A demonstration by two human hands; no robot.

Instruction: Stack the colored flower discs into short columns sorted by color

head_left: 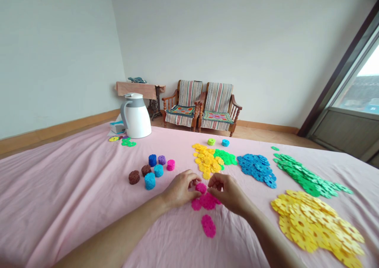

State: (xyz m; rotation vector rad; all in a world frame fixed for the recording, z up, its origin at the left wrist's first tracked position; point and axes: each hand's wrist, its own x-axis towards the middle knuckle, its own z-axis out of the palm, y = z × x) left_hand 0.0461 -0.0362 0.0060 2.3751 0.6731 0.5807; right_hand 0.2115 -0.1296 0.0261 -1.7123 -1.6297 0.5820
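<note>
My left hand (181,188) is closed, with thumb and fingers pinching a pink notched plastic disc (201,188); whether it is one disc or a small stack, I cannot tell. Close on its right, my right hand (227,192) has its fingers curled together, the fingertips at the disc's edge. What they hold, if anything, is hidden. Under both hands lie several loose pink discs (209,201), overlapping on the cloth. Nearer to me lies a separate group of pink discs (208,225). Just beyond the fingers spreads a heap of yellow-orange discs (207,159).
On the pink cloth (97,205), stacked discs in brown (134,177), light blue (149,181) and pink (171,165) stand left. Loose blue (257,168), green (308,175) and large yellow (314,220) discs lie right. A white jug (138,120) stands at the back left.
</note>
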